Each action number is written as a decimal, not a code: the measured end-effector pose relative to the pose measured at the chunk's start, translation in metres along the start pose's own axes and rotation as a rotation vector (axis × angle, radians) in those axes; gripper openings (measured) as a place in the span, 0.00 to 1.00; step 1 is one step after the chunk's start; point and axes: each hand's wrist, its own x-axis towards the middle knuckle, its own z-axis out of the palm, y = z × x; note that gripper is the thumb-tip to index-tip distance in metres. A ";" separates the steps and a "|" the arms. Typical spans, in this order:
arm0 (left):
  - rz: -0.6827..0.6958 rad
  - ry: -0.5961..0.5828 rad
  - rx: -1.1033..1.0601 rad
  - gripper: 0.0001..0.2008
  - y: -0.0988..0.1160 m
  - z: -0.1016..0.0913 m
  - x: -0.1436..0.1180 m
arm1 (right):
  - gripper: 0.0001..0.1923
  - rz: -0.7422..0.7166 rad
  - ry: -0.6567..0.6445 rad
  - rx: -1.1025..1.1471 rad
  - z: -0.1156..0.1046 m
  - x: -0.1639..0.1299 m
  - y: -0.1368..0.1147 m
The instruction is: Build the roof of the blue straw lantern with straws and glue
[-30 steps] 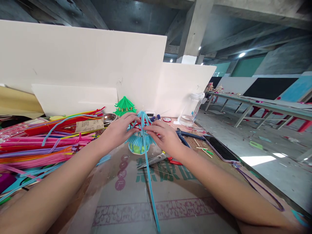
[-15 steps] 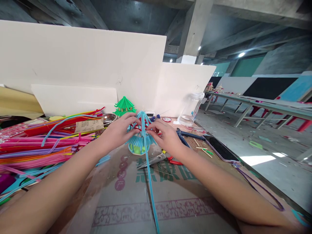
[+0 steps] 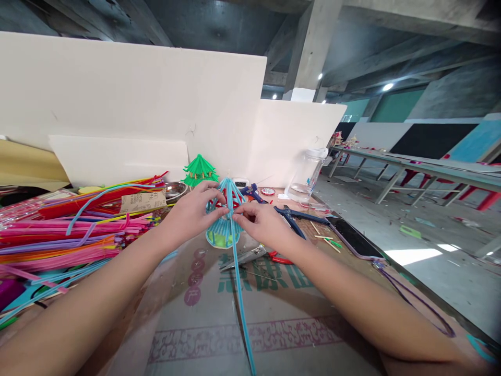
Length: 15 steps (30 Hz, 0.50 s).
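1. My left hand (image 3: 191, 211) and my right hand (image 3: 261, 223) met at the little blue stick tower (image 3: 224, 225). The fingertips of both hands were pinched together on one long blue stem (image 3: 240, 297).
2. That pinch was the grip. It was nearly closed, with only the thin stem between the fingers. The pinch sat right in front of the tower, about halfway up it.
3. The long stem ran from the grip straight back toward me, low over the counter (image 3: 274, 334). Its far end went up past the grip to the tower's pointed top. So its long way ran near to far, not side to side.
4. Both hands were about as near to the stem as each other. The left came in from the left side and the right from the right side.
5. The tower stood on the counter just under and behind the grip, on a small green base.
6. Just right of the grip and nearer me lay silver scissors with red handles (image 3: 250, 257). Further right lay blue pliers (image 3: 291, 216), a few small sticks, and a dark phone (image 3: 354, 237).
7. Left of the grip lay a big heap of fuzzy stems (image 3: 66, 230) in pink, red and purple.
8. Behind the grip stood a green tower (image 3: 200, 170), a clear jar (image 3: 307, 175) and white boards (image 3: 136, 99).
9. Off to the right, the room was a wide grey hall with long tables.
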 end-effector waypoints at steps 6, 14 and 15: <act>0.063 0.009 -0.071 0.06 -0.012 -0.002 0.004 | 0.17 0.010 -0.042 0.074 -0.015 0.004 0.012; 0.025 -0.028 -0.224 0.09 -0.043 -0.006 0.007 | 0.12 -0.172 -0.468 -0.038 -0.060 0.020 0.016; 0.021 -0.031 -0.242 0.09 -0.045 -0.005 0.006 | 0.11 -0.189 -0.493 -0.065 -0.061 0.019 0.016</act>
